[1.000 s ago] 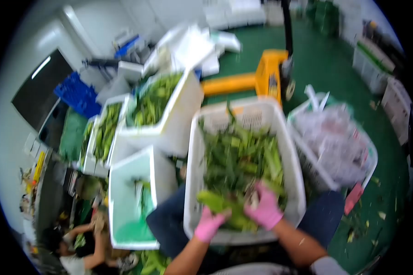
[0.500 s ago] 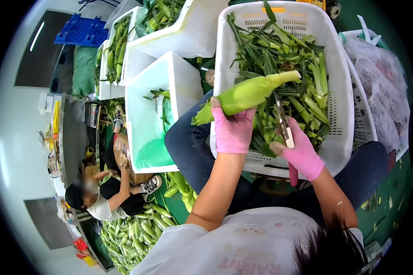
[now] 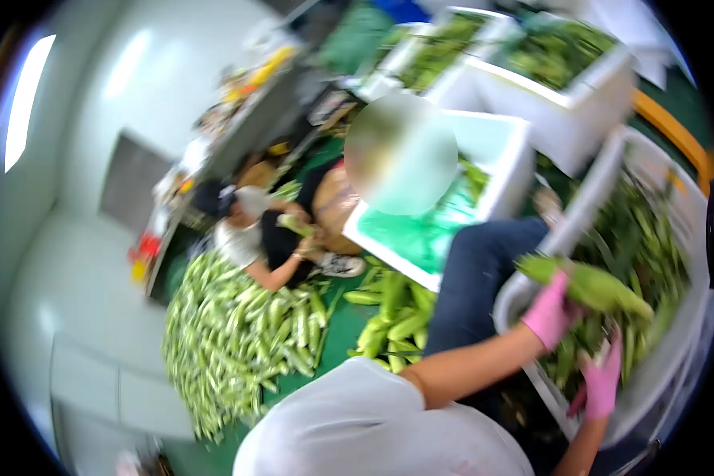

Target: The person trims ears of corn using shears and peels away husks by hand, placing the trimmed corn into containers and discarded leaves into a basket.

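Your left fingers grip the corn; your right fingers hold shears. The corn is probably light, stiff, a little slippery; hold around its thick middle.

Got a plump green corn ear, husk on, around 3 o'clock, tilted, narrow end toward 4; plus blurry shears, mostly hidden, just off its 6 o'clock side.

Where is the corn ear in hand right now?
In the head view, the husk-covered corn ear is at the right, in the left hand, over the white basket of green husks, just above the right hand in the picture.
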A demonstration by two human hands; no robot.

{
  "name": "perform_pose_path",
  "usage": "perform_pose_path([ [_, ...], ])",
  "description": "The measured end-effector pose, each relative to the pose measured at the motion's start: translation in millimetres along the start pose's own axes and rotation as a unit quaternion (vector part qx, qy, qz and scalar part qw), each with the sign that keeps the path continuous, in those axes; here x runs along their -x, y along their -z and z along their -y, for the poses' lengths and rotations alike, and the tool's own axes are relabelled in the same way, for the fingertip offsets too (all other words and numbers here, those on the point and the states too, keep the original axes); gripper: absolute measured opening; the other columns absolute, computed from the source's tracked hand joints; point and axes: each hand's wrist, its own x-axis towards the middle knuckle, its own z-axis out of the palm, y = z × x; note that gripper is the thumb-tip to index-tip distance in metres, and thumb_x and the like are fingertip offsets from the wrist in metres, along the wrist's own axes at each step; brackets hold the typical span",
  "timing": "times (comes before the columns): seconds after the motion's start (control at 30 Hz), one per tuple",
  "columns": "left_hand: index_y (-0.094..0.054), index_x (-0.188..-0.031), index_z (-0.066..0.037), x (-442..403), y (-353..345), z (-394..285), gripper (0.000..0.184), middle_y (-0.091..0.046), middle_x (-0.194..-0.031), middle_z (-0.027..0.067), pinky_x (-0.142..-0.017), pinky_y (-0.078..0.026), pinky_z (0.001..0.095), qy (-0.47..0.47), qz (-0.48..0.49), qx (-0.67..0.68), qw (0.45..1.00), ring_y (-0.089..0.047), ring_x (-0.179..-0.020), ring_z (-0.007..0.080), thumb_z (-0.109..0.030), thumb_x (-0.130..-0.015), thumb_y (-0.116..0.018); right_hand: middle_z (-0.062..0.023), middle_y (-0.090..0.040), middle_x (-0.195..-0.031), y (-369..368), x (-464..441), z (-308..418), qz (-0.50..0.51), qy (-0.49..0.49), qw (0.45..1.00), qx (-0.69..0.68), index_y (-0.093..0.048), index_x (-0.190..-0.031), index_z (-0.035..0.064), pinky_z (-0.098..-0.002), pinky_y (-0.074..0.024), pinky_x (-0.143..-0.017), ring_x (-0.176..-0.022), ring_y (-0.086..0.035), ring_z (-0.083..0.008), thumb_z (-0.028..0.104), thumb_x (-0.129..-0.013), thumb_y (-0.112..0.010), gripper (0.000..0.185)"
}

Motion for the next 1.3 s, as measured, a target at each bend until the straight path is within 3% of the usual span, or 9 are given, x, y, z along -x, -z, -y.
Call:
perform_pose_path([
  [0.23, -0.052, -0.138, -0.019, 8, -10, -1, 0.053, -0.059, -0.137, 0.0021, -0.100, -0.051, 0.0460, 0.021, 0.023, 0.026, 0.999, -0.058, -0.125, 0.0219, -0.050, -0.097, -0.065, -0.0160, -0.048, -0.147, 9, -53, -220, -0.014, 0.000, 0.978, -0.209, -0.028, -0.158, 0.0055, -0.0398, -0.0409, -0.108, -0.132, -0.049, -0.0288, 0.015, -0.082, -0.070, 0.088],
  [0.47, -0.050, -0.138, -0.020, 15, 2, -3, 0.059, -0.061, -0.132, 0.0010, -0.095, -0.052, 0.0390, 0.009, 0.042, 0.007, 0.999, -0.061, -0.117, 0.0185, -0.052, -0.092, -0.070, -0.0144, -0.046, -0.148, -14, -30, -107, -0.051, 0.044, 0.991, -0.115, -0.027, -0.159, 0.0070, -0.0372, -0.0433, -0.104, -0.125, -0.052, -0.0272, 0.007, -0.085, -0.065, 0.084],
  [0.67, -0.051, -0.138, -0.021, 22, -26, -3, 0.050, -0.061, -0.130, -0.0020, -0.094, -0.050, 0.0399, -0.072, 0.021, -0.053, 0.996, -0.060, -0.114, 0.0183, -0.051, -0.099, -0.060, -0.0206, -0.035, -0.159, -4, -46, -91, -0.033, 0.098, 0.987, -0.126, -0.021, -0.158, -0.0028, -0.0421, -0.0305, -0.119, -0.145, -0.038, -0.0311, 0.014, -0.086, -0.073, 0.090],
  [0.77, -0.058, -0.130, -0.016, 19, -23, 6, 0.042, -0.066, -0.123, 0.0014, -0.091, -0.049, 0.0379, -0.097, 0.034, -0.111, 0.988, -0.061, -0.111, 0.0180, -0.047, -0.101, -0.057, -0.0204, -0.059, -0.137, -25, -8, -19, -0.127, 0.086, 0.977, 0.145, -0.049, -0.142, -0.0021, -0.0403, -0.0428, -0.110, -0.127, -0.057, -0.0317, 0.006, -0.081, -0.069, 0.065],
  [0.9, -0.057, -0.129, -0.008, 27, -35, 13, 0.054, -0.065, -0.125, 0.0093, -0.104, -0.049, 0.0422, -0.094, -0.037, -0.098, 0.990, -0.062, -0.116, 0.0246, -0.055, -0.101, -0.053, -0.0224, -0.068, -0.094, -20, 8, 28, -0.139, 0.072, 0.979, 0.129, -0.056, -0.124, -0.0016, -0.0448, -0.0552, -0.075, -0.083, -0.068, -0.0408, 0.014, -0.077, -0.068, 0.051],
  [1.07, -0.057, -0.124, -0.005, 12, -49, 2, 0.061, -0.065, -0.117, 0.0102, -0.099, -0.052, 0.0402, -0.205, -0.009, -0.122, 0.971, -0.063, -0.108, 0.0250, -0.060, -0.098, -0.056, -0.0210, -0.065, -0.080, -29, 16, 48, -0.093, 0.020, 0.995, 0.008, -0.058, -0.105, -0.0022, -0.0444, -0.0534, -0.068, -0.072, -0.067, -0.0388, 0.011, -0.078, -0.065, 0.030],
  [1.17, -0.057, -0.121, -0.005, 19, -68, -22, 0.056, -0.064, -0.116, 0.0127, -0.098, -0.051, 0.0430, -0.062, 0.037, -0.075, 0.995, -0.061, -0.108, 0.0259, -0.057, -0.099, -0.057, -0.0115, -0.064, -0.074, -8, 26, 78, 0.142, -0.102, 0.926, -0.334, -0.059, -0.107, -0.0006, -0.0378, -0.0540, -0.061, -0.062, -0.064, -0.0244, 0.012, -0.083, -0.064, 0.028],
  [1.23, -0.056, -0.124, -0.005, -11, -36, -37, 0.063, -0.060, -0.111, 0.0124, -0.093, -0.053, 0.0451, 0.157, 0.230, 0.045, 0.959, -0.060, -0.103, 0.0286, -0.062, -0.098, -0.053, -0.0077, -0.062, -0.077, -4, 36, 88, 0.265, -0.094, 0.852, -0.441, -0.059, -0.111, -0.0022, -0.0348, -0.0496, -0.052, -0.061, -0.060, -0.0175, 0.011, -0.078, -0.066, 0.036],
  [1.3, -0.052, -0.128, -0.005, 14, -61, -21, 0.062, -0.056, -0.103, 0.0088, -0.081, -0.052, 0.0400, 0.287, 0.161, 0.260, 0.908, -0.057, -0.089, 0.0240, -0.059, -0.099, -0.054, -0.0066, -0.060, -0.075, 0, 44, 86, 0.323, -0.086, 0.782, -0.526, -0.060, -0.110, -0.0037, -0.0348, -0.0481, -0.050, -0.059, -0.058, -0.0177, 0.013, -0.075, -0.068, 0.039],
])
